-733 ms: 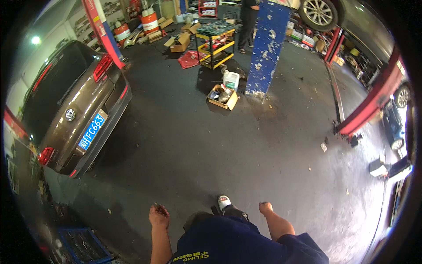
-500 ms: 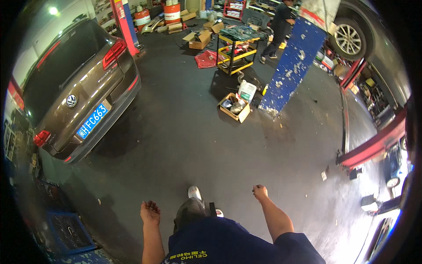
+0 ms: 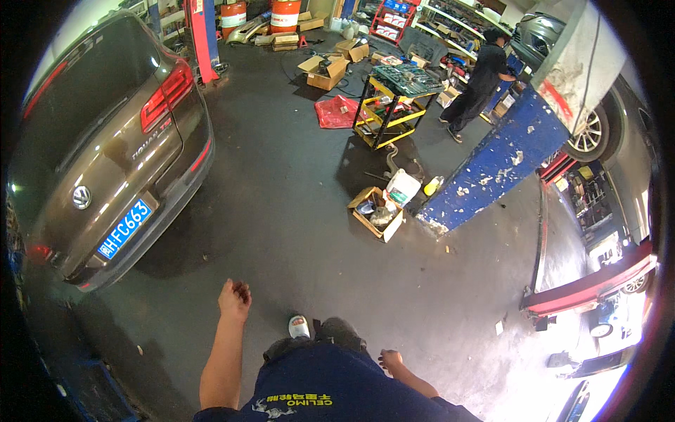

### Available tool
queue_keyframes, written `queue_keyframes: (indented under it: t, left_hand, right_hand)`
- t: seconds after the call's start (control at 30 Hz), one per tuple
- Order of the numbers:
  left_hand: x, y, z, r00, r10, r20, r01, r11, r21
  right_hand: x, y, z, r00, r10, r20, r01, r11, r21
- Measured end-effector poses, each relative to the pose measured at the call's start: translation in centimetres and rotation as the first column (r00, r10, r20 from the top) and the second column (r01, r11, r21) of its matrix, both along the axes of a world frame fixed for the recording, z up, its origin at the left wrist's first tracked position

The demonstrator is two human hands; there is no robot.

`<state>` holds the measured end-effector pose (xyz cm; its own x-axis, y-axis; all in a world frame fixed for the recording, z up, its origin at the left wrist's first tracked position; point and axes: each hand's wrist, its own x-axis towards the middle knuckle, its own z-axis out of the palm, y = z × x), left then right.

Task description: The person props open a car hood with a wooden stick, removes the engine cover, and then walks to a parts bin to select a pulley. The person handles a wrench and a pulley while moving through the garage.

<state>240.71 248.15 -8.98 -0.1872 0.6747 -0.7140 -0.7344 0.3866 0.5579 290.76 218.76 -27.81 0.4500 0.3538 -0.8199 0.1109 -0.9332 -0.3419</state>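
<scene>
My left hand [image 3: 234, 300] swings forward over the dark floor, its fingers loosely bent and slightly apart, with nothing in it. Lower down, beside my right hip, is my right hand [image 3: 391, 360]; its fingers are also half curled, and I see no object in them. Neither hand touches anything. Nearest to the left hand is the rear of a brown car [image 3: 151, 186]. Ahead on the floor sits an open cardboard box [image 3: 365, 219] with parts in it, and a white jug [image 3: 403, 187] stands against it.
A blue, chipped pillar [image 3: 492, 165] rises at the right. Beyond the box stands a yellow-and-black tool cart [image 3: 387, 116], near a red sheet [image 3: 336, 112]. A person in dark clothes [image 3: 481, 84] is at the shelves. A red lift arm [image 3: 590, 281] juts in at right.
My left hand has swung forward and my right hand back toward my body. The view has moved closer to the box, cart and pillar. The other person now shows more fully.
</scene>
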Motion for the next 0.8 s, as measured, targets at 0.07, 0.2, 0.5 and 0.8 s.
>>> queue_keyframes:
  t: [0.07,0.2,0.5,0.8]
  left_hand:
    - [0.7,6.0,1.7,0.996,-0.079,-0.039,0.081,0.994,0.068]
    - [2.0,14.8,1.8,0.981,-0.135,-0.138,0.156,0.976,0.153]
    - [-1.5,26.7,-5.6,0.955,0.297,0.008,-0.288,0.933,-0.214]
    - [-3.7,45.3,-4.6,0.94,0.332,-0.083,-0.341,0.929,-0.143]
  right_hand:
    - [-0.7,3.6,0.7,0.992,-0.124,-0.02,0.123,0.992,-0.02]
    - [-0.8,14.0,0.3,0.996,-0.073,-0.059,0.067,0.992,-0.103]
    - [0.6,48.8,-5.0,0.808,0.575,0.129,-0.586,0.806,0.082]
    - [-2.4,87.5,3.9,0.873,0.411,0.263,-0.488,0.736,0.47]
